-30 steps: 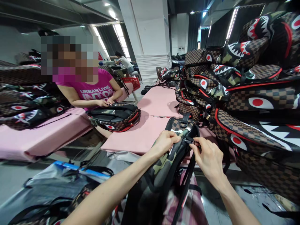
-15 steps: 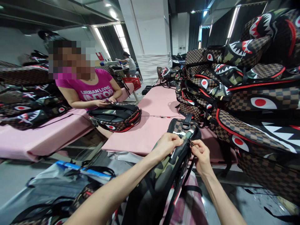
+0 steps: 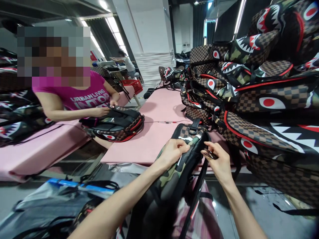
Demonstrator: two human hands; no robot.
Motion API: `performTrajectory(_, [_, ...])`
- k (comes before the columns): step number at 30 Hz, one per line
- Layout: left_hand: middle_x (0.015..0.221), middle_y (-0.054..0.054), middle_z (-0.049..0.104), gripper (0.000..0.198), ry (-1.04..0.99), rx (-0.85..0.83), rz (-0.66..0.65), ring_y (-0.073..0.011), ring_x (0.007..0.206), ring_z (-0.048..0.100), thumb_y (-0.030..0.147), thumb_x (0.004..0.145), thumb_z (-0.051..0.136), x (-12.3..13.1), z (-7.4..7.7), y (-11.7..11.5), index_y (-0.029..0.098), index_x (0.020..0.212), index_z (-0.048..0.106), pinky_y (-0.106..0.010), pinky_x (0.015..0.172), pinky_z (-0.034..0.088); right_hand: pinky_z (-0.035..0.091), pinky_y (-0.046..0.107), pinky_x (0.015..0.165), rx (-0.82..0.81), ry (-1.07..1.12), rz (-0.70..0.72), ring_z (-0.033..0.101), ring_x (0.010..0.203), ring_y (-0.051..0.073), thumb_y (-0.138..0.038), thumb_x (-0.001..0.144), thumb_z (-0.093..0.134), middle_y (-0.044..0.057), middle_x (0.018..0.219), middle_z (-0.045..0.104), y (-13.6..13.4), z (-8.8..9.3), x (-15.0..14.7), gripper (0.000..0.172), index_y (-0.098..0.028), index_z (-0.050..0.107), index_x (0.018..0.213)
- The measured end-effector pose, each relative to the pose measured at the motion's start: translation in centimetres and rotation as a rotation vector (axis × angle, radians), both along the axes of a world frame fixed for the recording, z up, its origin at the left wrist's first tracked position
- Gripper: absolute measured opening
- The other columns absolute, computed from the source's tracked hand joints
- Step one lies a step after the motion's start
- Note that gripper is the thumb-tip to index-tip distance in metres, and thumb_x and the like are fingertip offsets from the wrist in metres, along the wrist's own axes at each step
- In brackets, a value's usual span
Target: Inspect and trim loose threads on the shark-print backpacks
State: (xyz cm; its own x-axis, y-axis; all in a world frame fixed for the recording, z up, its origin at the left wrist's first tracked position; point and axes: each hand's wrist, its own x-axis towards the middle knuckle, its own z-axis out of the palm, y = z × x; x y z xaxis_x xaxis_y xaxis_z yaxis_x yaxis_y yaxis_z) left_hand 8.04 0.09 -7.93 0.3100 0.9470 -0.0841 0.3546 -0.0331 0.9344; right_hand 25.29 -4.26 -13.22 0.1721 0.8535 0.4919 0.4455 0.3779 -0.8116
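Camouflage backpack [image 3: 171, 181]: upright between both hands, top against the pink table [image 3: 149, 142] edge.
Left hand [image 3: 174, 151]: closed, gripping the top edge.
Right hand [image 3: 218, 161]: fingertips pinching a small dark fitting [image 3: 210, 153] beside the top.
Status: judged in work, not laid with the shark-mouth backpack pile [image 3: 261, 99] beyond the right hand.

I get only the one head-worn view, riding close above the wearer's left hand [image 3: 173, 151] and right hand [image 3: 219, 162], facing forward and down across the pink desk [image 3: 154, 139], with stacked bags [image 3: 261, 99] crowding in at two o'clock and a co-worker [image 3: 74, 99] at ten o'clock.
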Motion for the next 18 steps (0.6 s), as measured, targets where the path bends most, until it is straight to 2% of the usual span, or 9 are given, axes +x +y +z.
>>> performTrajectory(3, [0.048, 0.005, 0.042, 0.026, 0.088, 0.117, -0.011, -0.0067, 0.045, 0.035, 0.034, 0.071, 0.053, -0.3, 0.2, 0.0, 0.014, 0.055, 0.052, -0.020, 0.044, 0.024, 0.040, 0.026, 0.066, 0.013, -0.118, -0.009, 0.053, 0.073, 0.015, -0.024, 0.080, 0.055, 0.001, 0.080, 0.055, 0.8, 0.7, -0.5, 0.014, -0.022, 0.061, 0.092])
performTrajectory(5, [0.050, 0.004, 0.043, 0.027, 0.189, 0.221, -0.022, -0.0075, 0.048, 0.037, 0.032, 0.075, 0.051, -0.5, 0.4, 0.0, 0.015, 0.055, 0.052, -0.020, 0.046, 0.025, 0.038, 0.025, 0.067, -0.006, -0.118, 0.033, 0.053, 0.075, 0.015, -0.021, 0.079, 0.053, 0.002, 0.081, 0.057, 1.3, 1.5, -0.5, 0.006, -0.021, 0.059, 0.080])
performTrajectory(8, [0.053, 0.004, 0.047, 0.024, 0.351, 0.372, -0.009, -0.0087, 0.050, 0.041, 0.032, 0.080, 0.050, -0.8, 1.0, -0.2, 0.015, 0.064, 0.057, -0.021, 0.049, 0.029, 0.034, 0.024, 0.060, -0.106, 0.071, 0.162, 0.046, 0.065, 0.012, -0.022, 0.079, 0.053, -0.001, 0.070, 0.050, 1.9, 2.2, -0.6, 0.011, -0.019, 0.051, 0.068])
performTrajectory(10, [0.062, 0.003, 0.054, 0.015, 0.425, 0.510, -0.001, -0.0096, 0.055, 0.047, 0.029, 0.081, 0.052, -0.8, 1.6, -0.4, 0.017, 0.082, 0.062, -0.021, 0.053, 0.034, 0.029, 0.023, 0.055, -0.170, 0.267, 0.248, 0.039, 0.059, 0.010, -0.025, 0.078, 0.055, -0.003, 0.064, 0.042, 2.3, 2.1, -0.8, 0.015, -0.019, 0.047, 0.066])
performTrajectory(12, [0.078, 0.000, 0.059, 0.018, 0.529, 0.730, -0.041, -0.0121, 0.068, 0.054, 0.023, 0.082, 0.052, -0.4, 2.2, -0.6, 0.020, 0.099, 0.060, -0.022, 0.060, 0.039, 0.026, 0.022, 0.052, -0.189, 0.423, 0.307, 0.034, 0.057, 0.009, -0.029, 0.076, 0.057, -0.004, 0.063, 0.038, 2.6, 1.8, -1.2, 0.019, -0.018, 0.046, 0.066])
performTrajectory(13, [0.084, -0.002, 0.060, 0.019, 0.611, 0.855, -0.073, -0.0140, 0.075, 0.055, 0.020, 0.083, 0.051, 0.0, 2.5, -0.7, 0.021, 0.100, 0.060, -0.024, 0.064, 0.041, 0.025, 0.022, 0.050, -0.187, 0.480, 0.328, 0.032, 0.056, 0.009, -0.031, 0.075, 0.059, -0.004, 0.063, 0.038, 2.8, 1.6, -1.4, 0.021, -0.018, 0.046, 0.066])
performTrajectory(15, [0.086, -0.005, 0.060, 0.016, 0.821, 1.051, -0.145, -0.0181, 0.081, 0.055, 0.015, 0.084, 0.048, 0.8, 3.0, -0.7, 0.018, 0.091, 0.062, -0.028, 0.066, 0.043, 0.022, 0.022, 0.047, -0.174, 0.553, 0.358, 0.029, 0.053, 0.008, -0.035, 0.075, 0.059, -0.003, 0.063, 0.038, 3.0, 1.4, -1.9, 0.024, -0.018, 0.045, 0.066])
performTrajectory(18, [0.075, -0.008, 0.058, 0.018, 1.064, 1.135, -0.244, -0.0213, 0.078, 0.055, 0.007, 0.083, 0.043, 1.7, 3.3, -0.6, 0.013, 0.078, 0.060, -0.029, 0.061, 0.043, 0.027, 0.022, 0.049, -0.127, 0.525, 0.339, 0.035, 0.054, 0.009, -0.034, 0.076, 0.058, -0.003, 0.064, 0.042, 3.1, 1.6, -2.5, 0.022, -0.018, 0.045, 0.065])
